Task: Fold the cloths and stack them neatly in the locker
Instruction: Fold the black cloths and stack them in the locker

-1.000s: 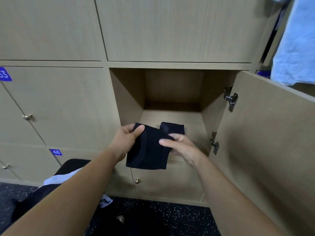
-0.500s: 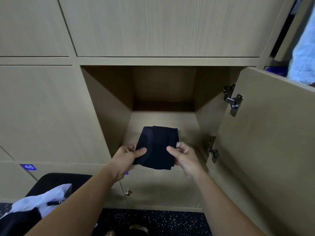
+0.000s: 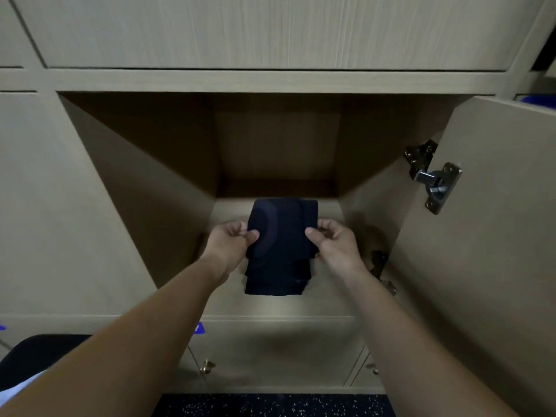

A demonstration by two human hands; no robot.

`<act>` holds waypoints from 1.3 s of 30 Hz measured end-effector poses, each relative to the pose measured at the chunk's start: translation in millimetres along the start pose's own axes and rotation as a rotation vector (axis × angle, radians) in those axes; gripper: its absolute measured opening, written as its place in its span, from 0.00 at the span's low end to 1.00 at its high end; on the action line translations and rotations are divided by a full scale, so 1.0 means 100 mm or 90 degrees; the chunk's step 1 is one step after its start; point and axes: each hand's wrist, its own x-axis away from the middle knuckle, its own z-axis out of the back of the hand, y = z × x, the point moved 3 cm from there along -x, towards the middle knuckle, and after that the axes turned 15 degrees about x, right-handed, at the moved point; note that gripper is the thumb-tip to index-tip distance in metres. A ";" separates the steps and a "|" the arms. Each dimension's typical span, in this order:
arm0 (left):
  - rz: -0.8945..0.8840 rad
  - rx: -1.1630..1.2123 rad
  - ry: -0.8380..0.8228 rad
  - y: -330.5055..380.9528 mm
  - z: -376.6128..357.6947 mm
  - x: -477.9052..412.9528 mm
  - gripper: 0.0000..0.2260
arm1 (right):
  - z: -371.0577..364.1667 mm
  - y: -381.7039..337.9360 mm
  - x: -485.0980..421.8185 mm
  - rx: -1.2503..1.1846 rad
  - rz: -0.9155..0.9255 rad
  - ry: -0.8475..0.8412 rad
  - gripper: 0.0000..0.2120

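Folded dark cloth (image 3: 279, 248): navy, several layers, an oblong. I read its long axis running front to back, the rounded fold end pointing at the back wall of the locker (image 3: 135, 191) and the stepped, loose-edged end toward me. It sits over the front half of the locker floor, inside the opening; I cannot tell whether it is resting on the floor or held just above it. Left hand (image 3: 230, 246) pinches the cloth's left edge, thumb on top and fingers curled under. Right hand (image 3: 335, 246) does the same on the right edge. I see nothing else in the compartment besides the cloth. The door (image 3: 487, 236) stands swung out at right on an upper hinge (image 3: 433, 179) and a lower hinge (image 3: 380, 270). Below, a brass knob (image 3: 207, 366) on a closed door, then the speckled floor (image 3: 270, 404).
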 end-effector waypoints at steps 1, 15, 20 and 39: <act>-0.011 -0.007 0.009 0.01 -0.03 -0.07 0.07 | -0.01 0.01 -0.07 0.001 -0.001 0.015 0.08; 0.015 -0.032 0.044 -0.45 -0.02 -0.38 0.06 | -0.27 0.58 -0.35 -0.012 -0.019 0.043 0.06; 0.003 -0.033 0.053 -0.55 -0.03 -0.41 0.06 | -0.31 0.67 -0.33 -0.019 -0.032 0.063 0.11; -0.153 -0.731 -0.253 -0.79 -0.20 -0.56 0.25 | -0.36 0.67 -0.30 0.724 0.213 -0.074 0.23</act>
